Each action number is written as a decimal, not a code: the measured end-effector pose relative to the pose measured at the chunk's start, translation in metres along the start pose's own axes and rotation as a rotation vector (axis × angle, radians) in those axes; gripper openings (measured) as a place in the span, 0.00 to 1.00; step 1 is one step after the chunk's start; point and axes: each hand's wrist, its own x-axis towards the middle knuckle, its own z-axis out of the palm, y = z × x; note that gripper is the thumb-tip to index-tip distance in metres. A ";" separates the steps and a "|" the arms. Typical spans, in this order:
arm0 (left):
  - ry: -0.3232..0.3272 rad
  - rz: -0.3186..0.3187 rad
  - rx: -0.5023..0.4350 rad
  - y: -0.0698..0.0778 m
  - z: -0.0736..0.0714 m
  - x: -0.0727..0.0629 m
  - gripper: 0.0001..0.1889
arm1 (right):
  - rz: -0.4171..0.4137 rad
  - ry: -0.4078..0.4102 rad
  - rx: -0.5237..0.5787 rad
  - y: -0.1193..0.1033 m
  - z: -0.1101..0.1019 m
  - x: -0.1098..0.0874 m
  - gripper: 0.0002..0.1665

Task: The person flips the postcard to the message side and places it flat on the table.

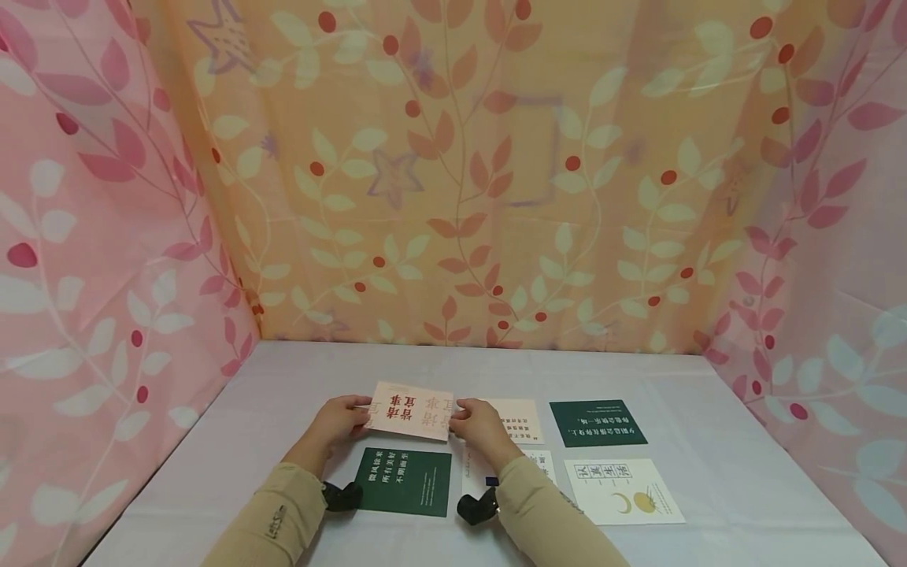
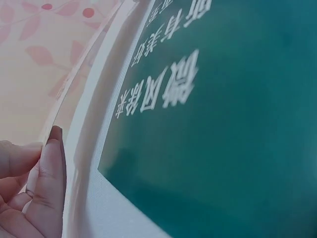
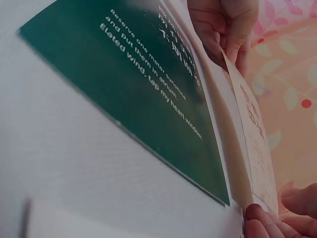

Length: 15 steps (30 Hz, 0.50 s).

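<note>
Legibly, perhaps: "Reserve one meter sunshine" card

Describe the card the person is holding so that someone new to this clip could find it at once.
On the white table, several cards lie in front of the leaf-print curtain. The pale pink card with red characters is the only one lifted, its edges pinched by the left hand and right hand, just beyond the dark green card with white characters.

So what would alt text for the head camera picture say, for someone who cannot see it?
Two hands, left and right, hold a cream card with red characters by its side edges above a white table. Dark green cards and pale cards lie around it, with leaf-patterned curtains behind.
</note>
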 end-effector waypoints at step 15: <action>-0.019 0.027 -0.030 0.001 0.004 -0.001 0.17 | -0.015 0.031 -0.046 -0.002 -0.001 0.008 0.30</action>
